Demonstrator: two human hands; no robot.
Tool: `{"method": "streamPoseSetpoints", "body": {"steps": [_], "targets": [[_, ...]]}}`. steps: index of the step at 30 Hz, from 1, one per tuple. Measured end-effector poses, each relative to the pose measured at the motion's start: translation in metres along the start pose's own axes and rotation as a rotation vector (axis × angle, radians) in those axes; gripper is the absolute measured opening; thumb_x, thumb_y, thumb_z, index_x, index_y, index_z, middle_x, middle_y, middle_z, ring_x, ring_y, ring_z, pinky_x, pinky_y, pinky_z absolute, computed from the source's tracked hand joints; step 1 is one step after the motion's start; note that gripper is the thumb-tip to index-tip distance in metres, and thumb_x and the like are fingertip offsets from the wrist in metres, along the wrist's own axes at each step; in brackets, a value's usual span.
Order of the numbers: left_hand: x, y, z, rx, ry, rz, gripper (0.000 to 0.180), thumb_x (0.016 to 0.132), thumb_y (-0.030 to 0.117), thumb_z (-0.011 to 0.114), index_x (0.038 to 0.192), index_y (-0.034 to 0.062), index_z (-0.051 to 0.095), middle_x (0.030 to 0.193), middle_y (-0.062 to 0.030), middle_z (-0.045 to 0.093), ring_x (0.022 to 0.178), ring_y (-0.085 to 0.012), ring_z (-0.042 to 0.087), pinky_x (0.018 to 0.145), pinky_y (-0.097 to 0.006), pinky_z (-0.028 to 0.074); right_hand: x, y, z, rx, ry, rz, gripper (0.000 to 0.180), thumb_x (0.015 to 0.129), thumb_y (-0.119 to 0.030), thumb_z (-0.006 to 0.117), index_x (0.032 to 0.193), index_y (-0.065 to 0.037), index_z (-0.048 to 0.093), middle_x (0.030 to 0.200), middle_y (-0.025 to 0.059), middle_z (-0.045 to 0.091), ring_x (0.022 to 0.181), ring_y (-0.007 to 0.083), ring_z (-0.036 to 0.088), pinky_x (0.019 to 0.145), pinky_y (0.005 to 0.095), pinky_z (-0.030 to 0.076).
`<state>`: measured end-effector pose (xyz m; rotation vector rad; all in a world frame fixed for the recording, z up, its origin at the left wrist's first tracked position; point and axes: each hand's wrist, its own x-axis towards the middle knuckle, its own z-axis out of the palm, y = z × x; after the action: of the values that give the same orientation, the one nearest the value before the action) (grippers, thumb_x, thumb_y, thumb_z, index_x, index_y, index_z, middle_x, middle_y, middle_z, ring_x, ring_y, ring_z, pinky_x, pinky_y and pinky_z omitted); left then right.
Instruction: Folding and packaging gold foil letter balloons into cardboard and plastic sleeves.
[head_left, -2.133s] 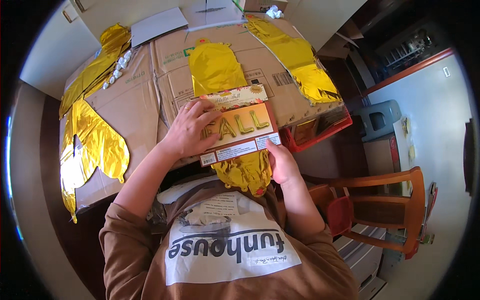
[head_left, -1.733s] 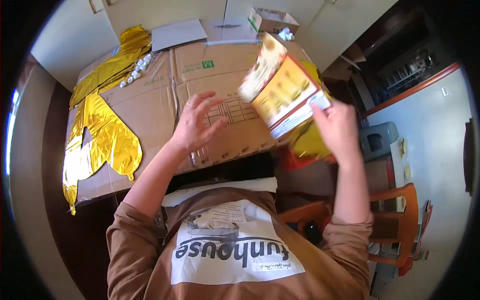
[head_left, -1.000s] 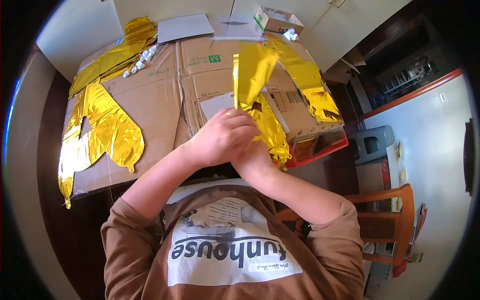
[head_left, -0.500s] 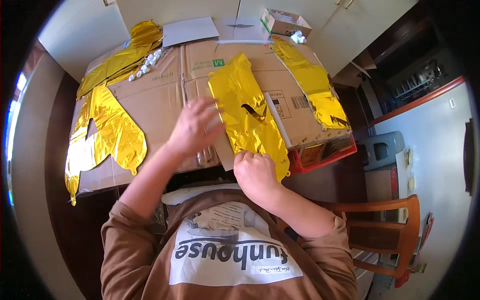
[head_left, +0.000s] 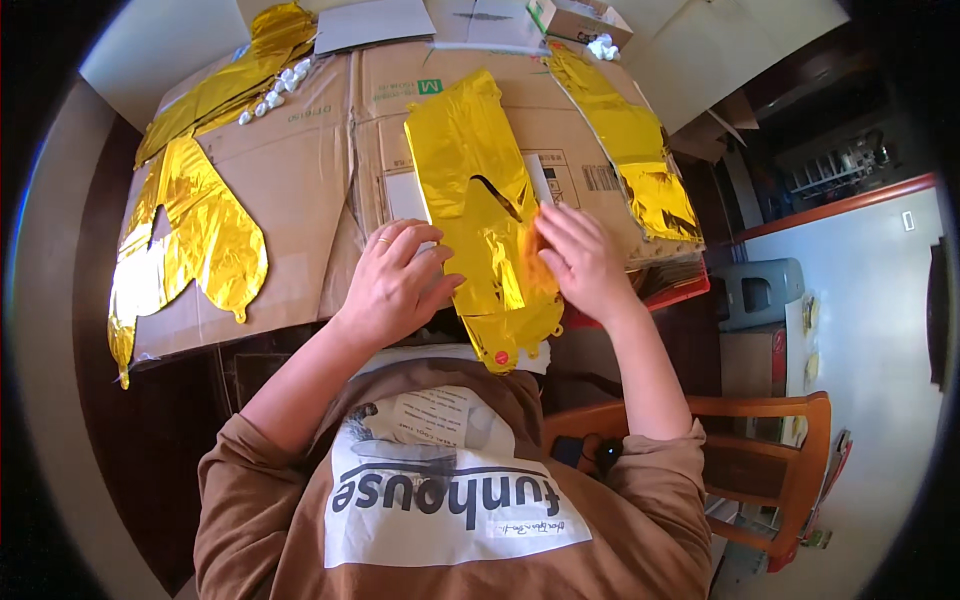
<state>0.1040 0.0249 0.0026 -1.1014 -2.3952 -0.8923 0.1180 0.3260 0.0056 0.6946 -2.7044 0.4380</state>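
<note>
Hands apart, both flat on a deflated gold foil balloon (head_left: pixel 478 190) that lies lengthwise on the flattened cardboard sheet (head_left: pixel 310 190). Left hand (head_left: pixel 397 280) presses the balloon's left edge, fingers spread, not clamped. Right hand (head_left: pixel 580 262) rests open on its right edge. Balloon's lower end, with a red dot, overhangs the cardboard's near edge. Second gold foil balloon (head_left: pixel 195 225) lies left of the centre balloon; a third (head_left: pixel 630 150) lies to its right. Wooden chair (head_left: pixel 770 470) stands right of the cardboard, lower down.
</note>
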Motion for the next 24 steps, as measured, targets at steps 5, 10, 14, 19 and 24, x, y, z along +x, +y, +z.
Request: {"method": "streamPoseSetpoints", "body": {"steps": [5, 10, 14, 19, 24], "targets": [[-0.017, 0.004, 0.009, 0.062, -0.009, 0.041, 0.035, 0.080, 0.022, 0.079, 0.106, 0.0044, 0.064, 0.111, -0.0119, 0.061, 0.112, -0.0339, 0.060, 0.100, -0.048, 0.047, -0.028, -0.020, 0.008, -0.041, -0.002, -0.067, 0.042, 0.091, -0.020, 0.069, 0.128, -0.002, 0.062, 0.141, 0.0134, 0.056, 0.135, 0.0328, 0.048, 0.115, 0.0494, 0.034], [-0.027, 0.007, 0.002, 0.135, -0.057, 0.091, 0.037, 0.080, 0.026, 0.080, 0.107, 0.0055, 0.065, 0.114, -0.0118, 0.063, 0.118, -0.0320, 0.060, 0.104, -0.049, 0.045, -0.040, -0.025, 0.008, -0.060, -0.005, -0.078, 0.048, 0.091, -0.027, 0.070, 0.132, -0.004, 0.060, 0.142, 0.0133, 0.055, 0.135, 0.0322, 0.048, 0.115, 0.0499, 0.034], [-0.031, 0.005, 0.001, 0.136, -0.080, 0.123, 0.038, 0.081, 0.026, 0.080, 0.110, 0.0054, 0.065, 0.118, -0.0120, 0.064, 0.119, -0.0321, 0.060, 0.103, -0.049, 0.046, -0.047, -0.023, 0.011, -0.053, 0.012, -0.100, 0.051, 0.089, -0.029, 0.072, 0.132, -0.005, 0.060, 0.140, 0.0123, 0.055, 0.134, 0.0316, 0.049, 0.115, 0.0494, 0.035], [-0.034, 0.002, 0.007, 0.151, -0.042, 0.178, 0.040, 0.081, 0.026, 0.080, 0.111, 0.0043, 0.065, 0.119, -0.0129, 0.064, 0.118, -0.0318, 0.062, 0.100, -0.047, 0.049, -0.049, -0.013, 0.015, -0.118, 0.027, -0.167, 0.052, 0.086, -0.026, 0.074, 0.132, -0.005, 0.061, 0.138, 0.0119, 0.056, 0.132, 0.0308, 0.051, 0.113, 0.0475, 0.039], [-0.033, 0.003, 0.008, 0.166, -0.042, 0.190, 0.041, 0.079, 0.025, 0.081, 0.110, 0.0036, 0.065, 0.118, -0.0131, 0.065, 0.116, -0.0316, 0.063, 0.099, -0.047, 0.050, -0.043, -0.010, 0.011, -0.178, 0.045, -0.238, 0.043, 0.088, -0.020, 0.071, 0.127, -0.003, 0.064, 0.134, 0.0129, 0.059, 0.127, 0.0310, 0.056, 0.108, 0.0454, 0.043]]}}
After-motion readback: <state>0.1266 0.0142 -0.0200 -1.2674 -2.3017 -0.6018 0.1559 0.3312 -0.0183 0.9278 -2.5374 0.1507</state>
